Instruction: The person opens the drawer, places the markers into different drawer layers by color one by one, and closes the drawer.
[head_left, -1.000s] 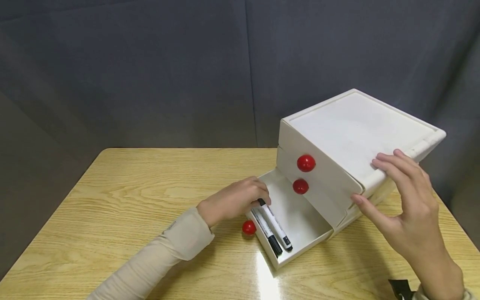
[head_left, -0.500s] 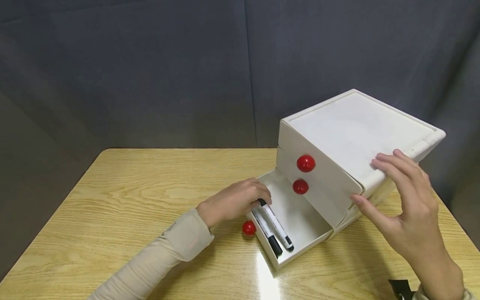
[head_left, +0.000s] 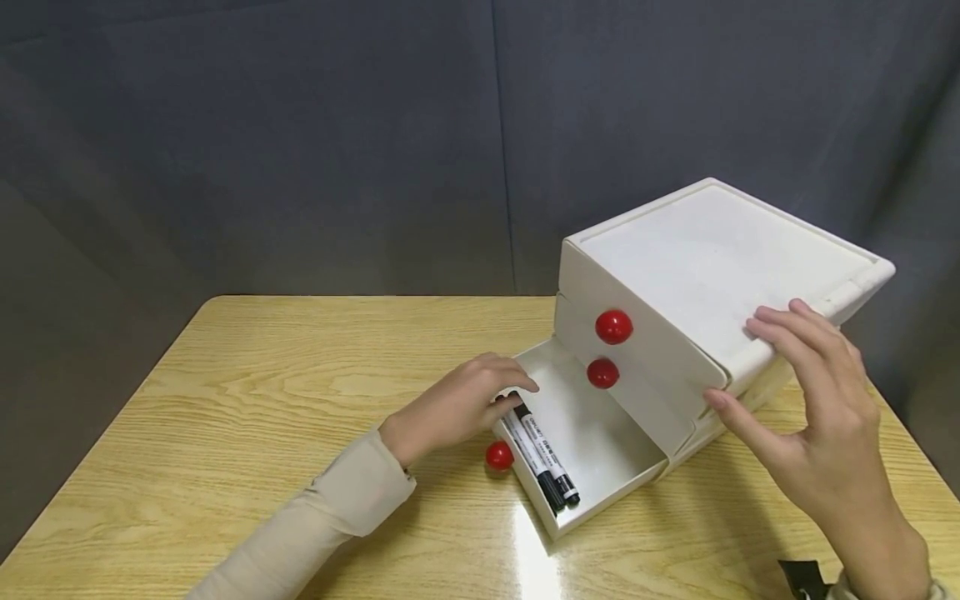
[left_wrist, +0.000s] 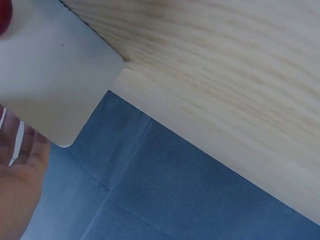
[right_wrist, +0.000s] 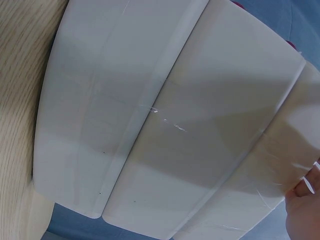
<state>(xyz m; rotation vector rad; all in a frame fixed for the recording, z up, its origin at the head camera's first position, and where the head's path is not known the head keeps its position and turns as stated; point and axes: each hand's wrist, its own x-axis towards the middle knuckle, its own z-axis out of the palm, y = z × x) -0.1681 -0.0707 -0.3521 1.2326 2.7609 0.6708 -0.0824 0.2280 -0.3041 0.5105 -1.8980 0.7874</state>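
Two white whiteboard markers with black ends lie side by side in the pulled-out bottom drawer [head_left: 600,442] of a white drawer cabinet [head_left: 727,267]. One marker [head_left: 542,448] is nearer the cabinet, the other marker [head_left: 525,446] lies along the drawer front. My left hand [head_left: 461,404] reaches over that front, thumb and fingers spread apart at the markers' far ends. In the left wrist view the hand [left_wrist: 22,180] shows behind the drawer panel. My right hand [head_left: 836,408] rests extended fingers on the cabinet's top edge, thumb at its front corner.
Red round knobs mark the drawers: an upper knob [head_left: 613,327], a middle knob [head_left: 602,372] and a knob [head_left: 498,456] on the open drawer. The cabinet stands on a wood-grain table [head_left: 300,400], with a dark curtain [head_left: 300,150] behind. Black material [head_left: 802,577] shows by the right wrist.
My left fingers have let go of the marker nearer the cabinet and drawn back slightly to the left. That marker now lies against the other. The right hand stays put.
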